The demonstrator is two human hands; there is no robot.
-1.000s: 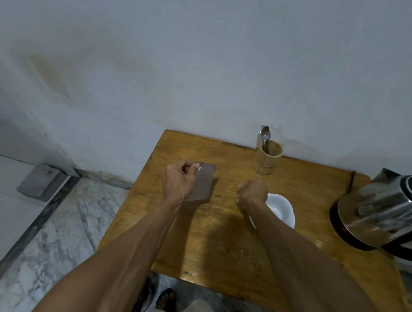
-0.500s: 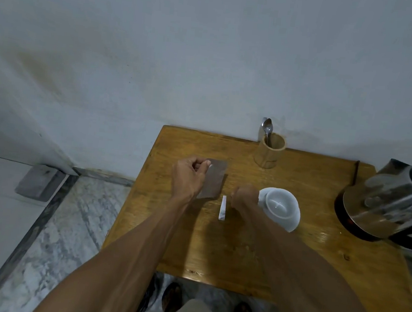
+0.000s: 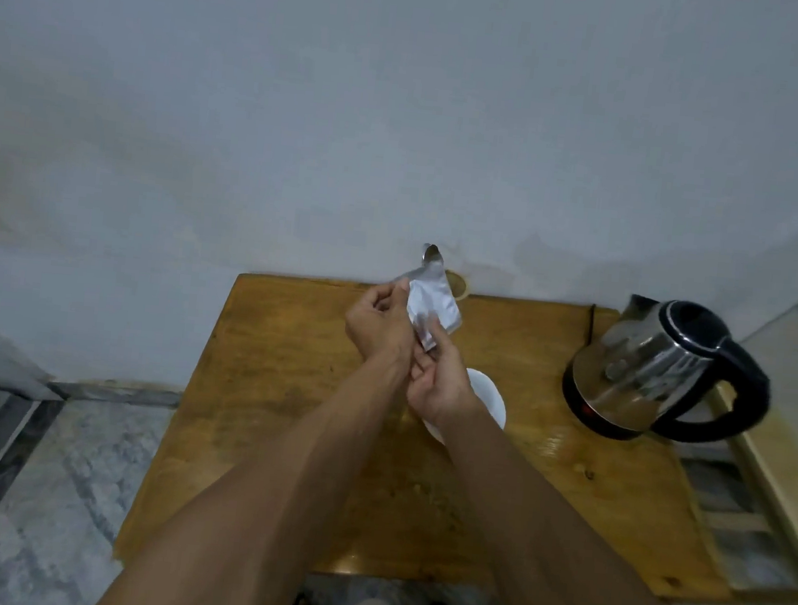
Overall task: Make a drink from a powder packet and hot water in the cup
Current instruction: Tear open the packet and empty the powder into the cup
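Observation:
A silvery powder packet [image 3: 433, 301] is held up over the middle of the wooden table [image 3: 284, 364]. My left hand [image 3: 378, 322] grips its left edge. My right hand [image 3: 438, 379] pinches its lower end from below. Both hands meet just left of and above the white cup [image 3: 487, 398], which stands on the table and is partly hidden by my right wrist. A steel electric kettle [image 3: 659, 366] with a black handle sits at the table's right edge. The torn-off strip seen earlier is not visible.
A wooden holder [image 3: 459, 284] with a spoon [image 3: 428, 254] stands at the table's back edge against the wall, partly behind the packet. A marble floor lies to the left. A pale wooden frame [image 3: 769, 484] sits right of the table.
My right hand left the white strip it had laid on the table and joined the left hand on the packet. The packet was raised and turned, silver side showing. The view shifted left.

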